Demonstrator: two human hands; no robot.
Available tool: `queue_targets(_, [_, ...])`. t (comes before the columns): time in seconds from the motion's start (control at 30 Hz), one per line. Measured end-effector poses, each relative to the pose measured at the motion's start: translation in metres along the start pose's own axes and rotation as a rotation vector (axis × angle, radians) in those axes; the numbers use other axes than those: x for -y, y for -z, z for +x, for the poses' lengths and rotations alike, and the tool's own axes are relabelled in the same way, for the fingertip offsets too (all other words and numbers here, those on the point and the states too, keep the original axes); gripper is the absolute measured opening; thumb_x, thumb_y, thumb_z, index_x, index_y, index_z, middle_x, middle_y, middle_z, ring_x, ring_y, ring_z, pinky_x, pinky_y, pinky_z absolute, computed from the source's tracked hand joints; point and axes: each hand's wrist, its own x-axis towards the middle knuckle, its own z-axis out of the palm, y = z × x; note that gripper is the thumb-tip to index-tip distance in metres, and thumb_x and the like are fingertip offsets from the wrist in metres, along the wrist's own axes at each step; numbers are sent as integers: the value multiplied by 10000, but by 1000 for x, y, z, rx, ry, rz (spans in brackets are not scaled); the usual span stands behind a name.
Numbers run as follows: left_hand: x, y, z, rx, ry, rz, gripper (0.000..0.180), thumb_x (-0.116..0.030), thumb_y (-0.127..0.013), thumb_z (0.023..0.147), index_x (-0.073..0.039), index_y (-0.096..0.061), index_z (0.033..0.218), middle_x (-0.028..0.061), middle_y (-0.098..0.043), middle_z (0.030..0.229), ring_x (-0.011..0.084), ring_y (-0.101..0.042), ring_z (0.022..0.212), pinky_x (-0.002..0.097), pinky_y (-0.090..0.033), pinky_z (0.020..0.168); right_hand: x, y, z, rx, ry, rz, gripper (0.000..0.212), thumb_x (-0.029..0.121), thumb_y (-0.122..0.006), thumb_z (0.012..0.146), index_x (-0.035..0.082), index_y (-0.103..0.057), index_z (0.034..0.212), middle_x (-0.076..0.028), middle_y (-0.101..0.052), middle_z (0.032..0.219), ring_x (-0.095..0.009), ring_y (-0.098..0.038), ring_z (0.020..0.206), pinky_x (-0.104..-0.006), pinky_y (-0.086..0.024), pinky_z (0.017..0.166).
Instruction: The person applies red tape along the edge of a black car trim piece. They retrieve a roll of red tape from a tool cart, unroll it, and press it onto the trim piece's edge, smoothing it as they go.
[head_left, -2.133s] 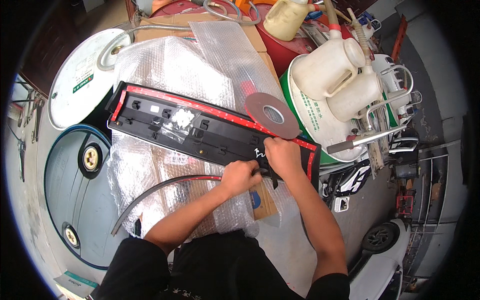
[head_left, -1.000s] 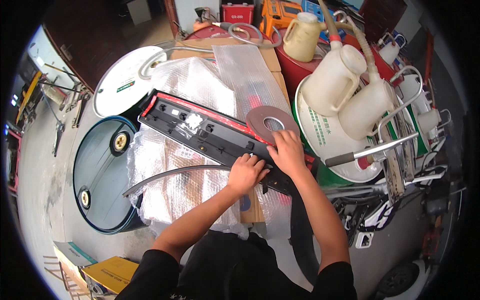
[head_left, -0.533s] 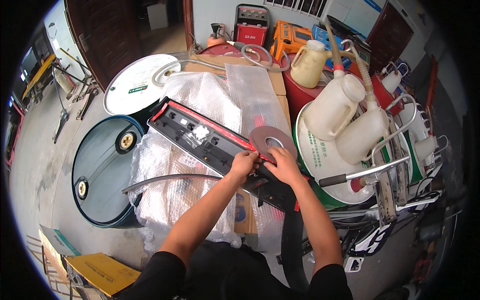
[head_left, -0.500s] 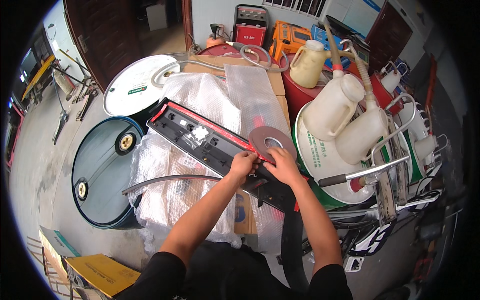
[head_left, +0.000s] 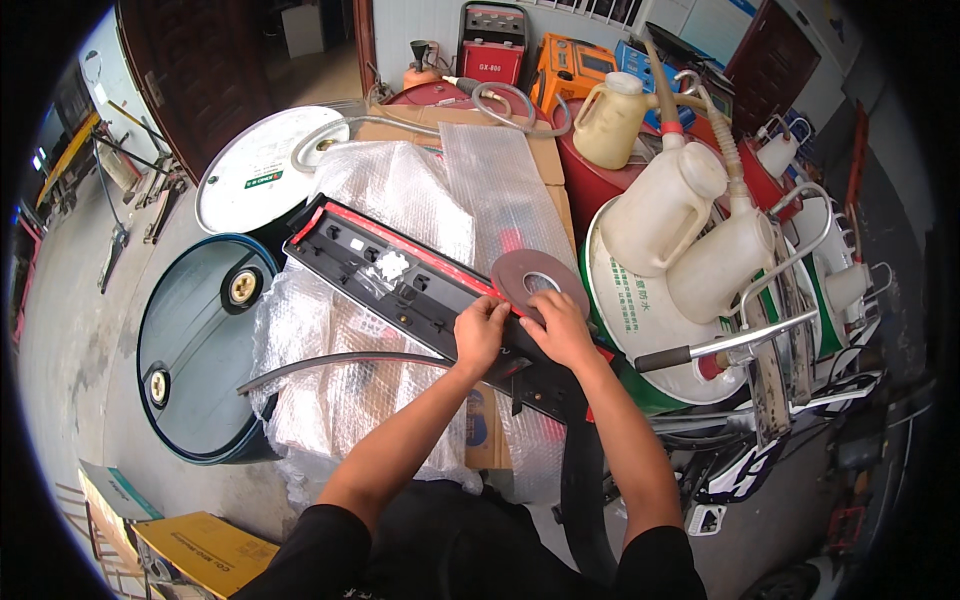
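Observation:
A long black plastic trim panel (head_left: 400,299) lies slantwise on bubble wrap, with a strip of red-backed tape (head_left: 385,236) along its far edge. Fingers pinched together, my left hand (head_left: 481,334) grips the tape at that edge. Close to its right, my right hand (head_left: 556,328) is closed on the near rim of a brown-red tape roll (head_left: 512,273), which rests over the panel's far edge. The fingertips partly hide the tape between the hands. A dark rubber strip (head_left: 340,359) extends leftward from under the panel's near side.
Bubble wrap (head_left: 400,180) covers cardboard beneath the panel. A blue drum (head_left: 205,350) and a white-topped drum (head_left: 270,165) stand left. Plastic jugs (head_left: 660,215) and a black-gripped metal handle (head_left: 690,353) sit on a drum at right. A yellow box (head_left: 205,550) is lower left.
The view has shifted slightly. My left fingers stay pinched at the panel's edge, and my right hand remains at the roll with its fingers slightly rearranged.

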Motion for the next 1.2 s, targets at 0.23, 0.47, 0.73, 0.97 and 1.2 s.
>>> queue_targets(0.23, [1, -1, 2, -51, -30, 17, 255, -273, -686, 905, -19, -702, 925, 162, -704, 802, 314, -697, 743, 392, -525, 711, 1, -9, 5, -38, -50, -46, 341, 300, -730, 832, 55, -636, 1050, -140, -628, 1052, -378, -574, 1021, -492, -449, 895])
queue_targets(0.47, [-3, 6, 6, -45, -7, 20, 304, -298, -688, 912, 6, -696, 930, 163, -698, 778, 258, -686, 702, 375, -520, 674, 5, -15, 29, -13, -121, -146, 390, 371, -730, 814, 33, -611, 969, -191, -667, 970, -406, -622, 948, -529, -459, 855])
queue_targets(0.73, [-23, 112, -65, -36, -273, 92, 240, -247, -635, 938, -9, -663, 949, 188, -666, 904, 356, -665, 798, 442, -512, 707, 14, -6, 55, -115, -230, -66, 331, 332, -652, 886, 40, -615, 1039, -233, -675, 949, -429, -659, 860, -527, -503, 762])
queue_targets(0.97, [48, 258, -145, -365, 0, 333, 170, -152, -641, 917, -30, -680, 1030, 166, -691, 901, 289, -684, 776, 371, -538, 716, -52, -50, 100, 89, -134, -44, 464, 282, -674, 889, -4, -508, 1214, -234, -611, 1187, -432, -562, 1117, -491, -419, 985])
queue_targets(1.2, [97, 364, -172, -751, 406, -78, 315, -122, -601, 917, 52, -593, 1179, 108, -700, 948, 146, -651, 728, 278, -515, 599, 151, -87, 94, 197, 171, 188, 401, 199, -703, 820, -12, -606, 1147, -229, -637, 1085, -406, -589, 1031, -500, -458, 916])
